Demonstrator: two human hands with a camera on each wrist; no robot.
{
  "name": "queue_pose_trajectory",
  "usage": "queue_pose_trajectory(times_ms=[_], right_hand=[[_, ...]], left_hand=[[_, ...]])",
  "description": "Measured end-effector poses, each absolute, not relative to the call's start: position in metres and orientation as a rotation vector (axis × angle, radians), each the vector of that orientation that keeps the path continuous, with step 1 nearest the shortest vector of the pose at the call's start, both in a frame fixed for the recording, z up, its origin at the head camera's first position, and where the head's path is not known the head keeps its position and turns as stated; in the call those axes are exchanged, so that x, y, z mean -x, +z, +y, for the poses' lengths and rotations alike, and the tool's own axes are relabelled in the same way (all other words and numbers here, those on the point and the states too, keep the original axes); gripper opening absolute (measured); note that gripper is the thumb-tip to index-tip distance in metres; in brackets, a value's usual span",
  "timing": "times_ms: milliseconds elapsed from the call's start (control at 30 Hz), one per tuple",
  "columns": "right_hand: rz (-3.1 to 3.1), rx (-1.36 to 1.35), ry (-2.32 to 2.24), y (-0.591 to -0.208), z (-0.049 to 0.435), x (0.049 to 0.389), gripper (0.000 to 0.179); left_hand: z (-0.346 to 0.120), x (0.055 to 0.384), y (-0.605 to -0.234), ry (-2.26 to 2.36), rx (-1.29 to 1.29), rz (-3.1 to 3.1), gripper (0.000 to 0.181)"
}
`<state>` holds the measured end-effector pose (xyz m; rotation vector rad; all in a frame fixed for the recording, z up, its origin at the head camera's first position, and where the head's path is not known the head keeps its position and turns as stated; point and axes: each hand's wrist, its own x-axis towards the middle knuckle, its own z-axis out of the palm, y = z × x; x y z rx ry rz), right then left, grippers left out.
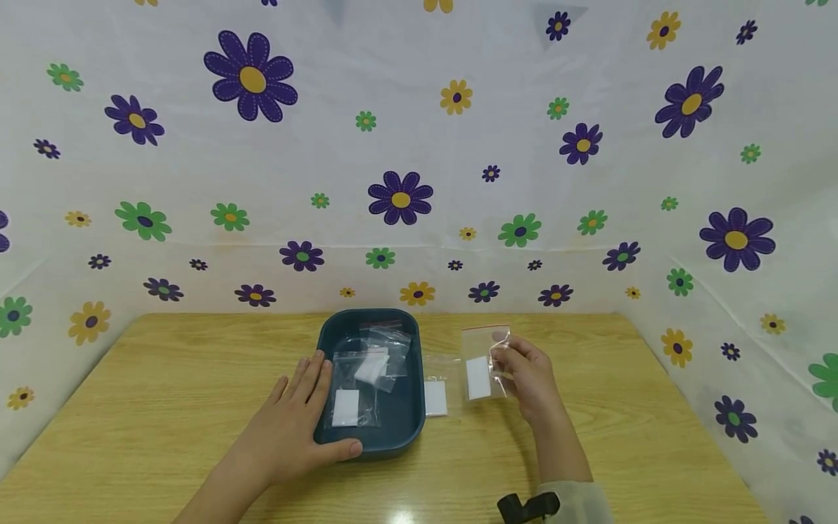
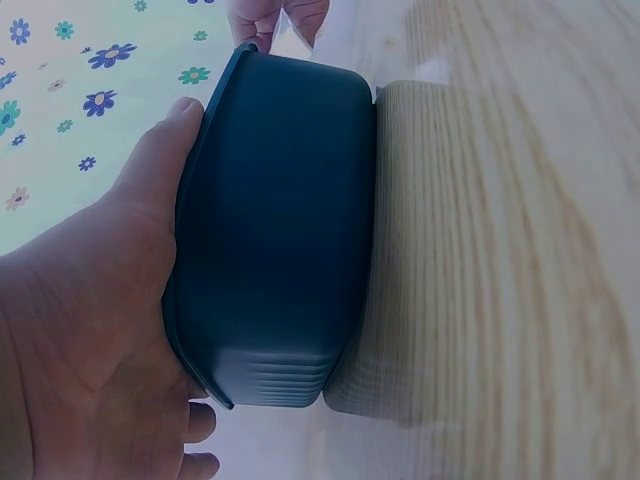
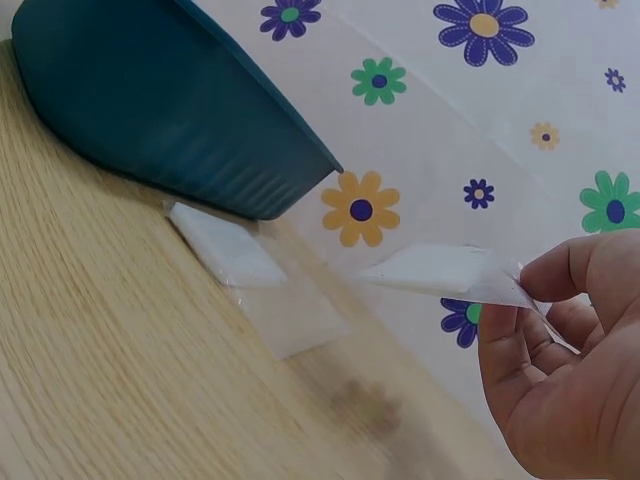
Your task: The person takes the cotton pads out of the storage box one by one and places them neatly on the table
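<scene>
My right hand (image 1: 532, 375) pinches the side of a clear zip bag (image 1: 478, 377), which holds a flat white piece and has a red line along its top. The bag is raised above the table, to the right of a dark teal tub (image 1: 421, 393). My left hand (image 1: 288, 431) rests on the tub's near-left rim, fingers straight along the side and thumb across the front edge. Inside the tub lie several clear bags (image 1: 345, 407) with white pieces, partly overlapping. Another such bag (image 3: 228, 248) lies on the table right against the tub's right side.
A light wooden table (image 1: 609, 407) carries everything. White cloth (image 1: 458, 145) with purple, green and yellow flowers hangs behind the table and along both sides. A black strap mount (image 1: 527, 507) sits at my right sleeve.
</scene>
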<state>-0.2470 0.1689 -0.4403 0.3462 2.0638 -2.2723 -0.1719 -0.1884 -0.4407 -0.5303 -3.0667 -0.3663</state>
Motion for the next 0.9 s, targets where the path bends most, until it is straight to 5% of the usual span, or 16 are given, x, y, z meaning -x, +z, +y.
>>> queue_pose_trajectory(times_ms=[900], right_hand=[[2.140, -0.447, -2.192, -0.461, 0.174, 0.252, 0.037]], left_hand=[[-0.188, 0.172, -0.438, -0.360, 0.523, -3.072, 0.125]])
